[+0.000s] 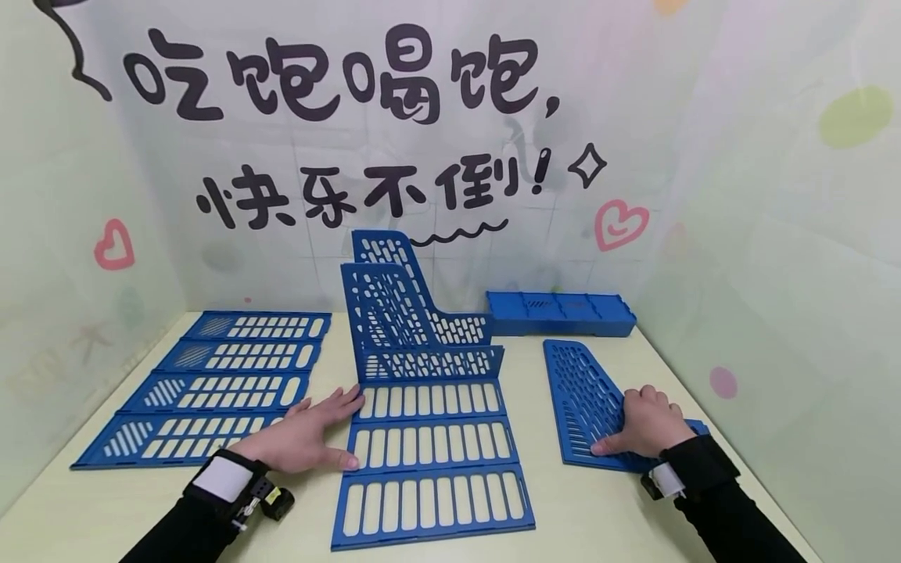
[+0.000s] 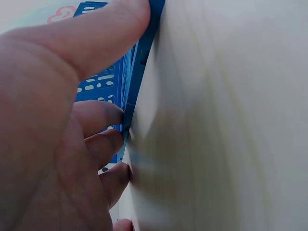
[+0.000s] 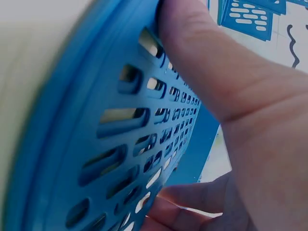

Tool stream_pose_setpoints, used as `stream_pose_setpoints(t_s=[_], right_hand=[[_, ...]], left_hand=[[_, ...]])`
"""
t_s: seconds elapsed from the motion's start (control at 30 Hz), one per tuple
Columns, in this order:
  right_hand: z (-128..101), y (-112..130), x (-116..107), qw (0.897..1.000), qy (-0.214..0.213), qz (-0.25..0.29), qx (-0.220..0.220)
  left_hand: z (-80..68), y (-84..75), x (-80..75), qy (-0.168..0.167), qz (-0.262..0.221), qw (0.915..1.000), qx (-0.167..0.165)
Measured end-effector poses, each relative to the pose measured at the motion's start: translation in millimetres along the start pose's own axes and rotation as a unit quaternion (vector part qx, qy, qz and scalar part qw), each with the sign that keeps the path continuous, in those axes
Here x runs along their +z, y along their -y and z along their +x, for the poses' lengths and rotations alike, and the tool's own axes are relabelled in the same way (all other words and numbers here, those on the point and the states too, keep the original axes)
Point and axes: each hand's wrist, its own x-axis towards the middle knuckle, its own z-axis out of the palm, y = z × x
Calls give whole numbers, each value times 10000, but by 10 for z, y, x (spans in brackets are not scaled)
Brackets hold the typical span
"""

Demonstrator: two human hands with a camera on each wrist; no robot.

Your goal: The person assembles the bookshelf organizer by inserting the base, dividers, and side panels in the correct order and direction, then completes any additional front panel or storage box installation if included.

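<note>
My left hand (image 1: 304,439) rests along the left edge of a blue slotted base panel (image 1: 435,469), its fingers and thumb spread and touching that edge. From the base's far end rise two blue perforated side panels (image 1: 394,332), one behind the other. At the right, my right hand (image 1: 651,422) grips flat blue perforated side panels (image 1: 573,375) lying on the table. In the right wrist view the thumb lies over the perforated side panel (image 3: 108,144) and the other fingers are at its far edge. How many panels are stacked there I cannot tell.
At the left, a blue sectioned panel (image 1: 232,374) with slots lies flat. A long blue folded piece (image 1: 563,322) is by the back wall at the right. A printed cloth (image 1: 436,141) encloses the pale table (image 1: 296,524) at the back and sides.
</note>
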Motion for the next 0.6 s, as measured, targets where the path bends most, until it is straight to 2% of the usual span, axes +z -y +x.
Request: stream_pose_setpoints(t_s=[0.3, 0.47, 0.6], right_hand=[[6, -9, 7, 9991, -400, 46, 150], [27, -104, -74, 9972, -18, 667, 341], [6, -227, -205, 9867, 294, 1589, 200]], left_hand=[[1, 17, -20, 10, -3, 10000, -14], [-1, 19, -15, 4, -99, 9999, 25], [3, 33, -2, -38, -95, 9999, 2]])
